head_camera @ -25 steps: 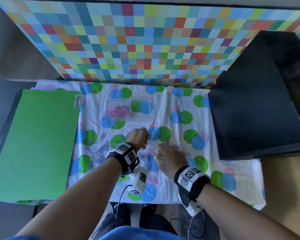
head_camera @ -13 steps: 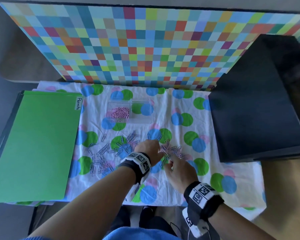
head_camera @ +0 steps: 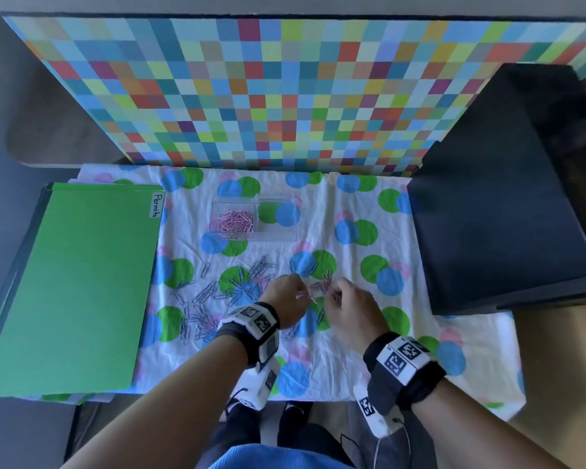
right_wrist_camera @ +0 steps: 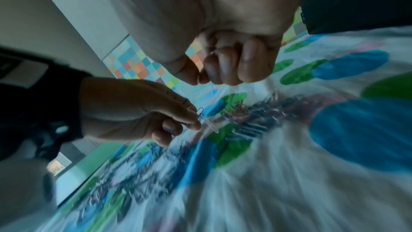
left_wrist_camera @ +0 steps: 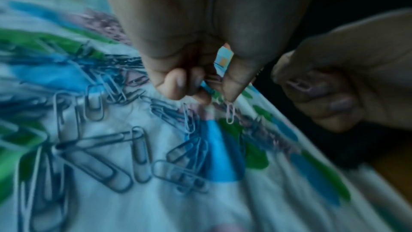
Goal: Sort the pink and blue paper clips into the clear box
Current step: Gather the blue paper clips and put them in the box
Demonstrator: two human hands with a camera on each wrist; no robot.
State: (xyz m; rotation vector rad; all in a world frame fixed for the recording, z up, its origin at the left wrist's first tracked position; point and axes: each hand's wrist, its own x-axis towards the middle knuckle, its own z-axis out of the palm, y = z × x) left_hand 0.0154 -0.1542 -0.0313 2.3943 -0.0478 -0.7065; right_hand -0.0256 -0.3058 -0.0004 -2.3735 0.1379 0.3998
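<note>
The left hand (left_wrist_camera: pixel 200 45) pinches a pink paper clip (left_wrist_camera: pixel 230 114) between thumb and fingertips, so the clip dangles free just above the cloth. The other fingers of this grip are curled in, and more pink wire seems bunched between them, probably so several clips can be gathered before one trip to the box.

The right hand (head_camera: pixel 347 309), just beside the left, is also curled, thumb against forefinger. The right wrist view hints at a thin wire in that pinch, but it is too faint to say what, if anything, the grip has hold of. The hands work close together, likely because they share the same small cluster of pink clips (head_camera: pixel 322 286) lying between them on the table.

A wide scatter of blue paper clips (head_camera: pixel 217 299) lies to the left on a white tablecloth (head_camera: pixel 420 350) printed with blue, green and pink dots. It looks untouched, which suggests pink is being sorted first.

Beyond the hands stands the clear box (head_camera: pixel 293 220), which has two compartments. The left compartment holds a pile of pink clips (head_camera: pixel 234 222); the right one appears empty, presumably kept for blue.

A green folder (head_camera: pixel 75 289) labelled "Permits" lies at the far left, and a black case (head_camera: pixel 487 231) sits at the right, both out of the working area.
</note>
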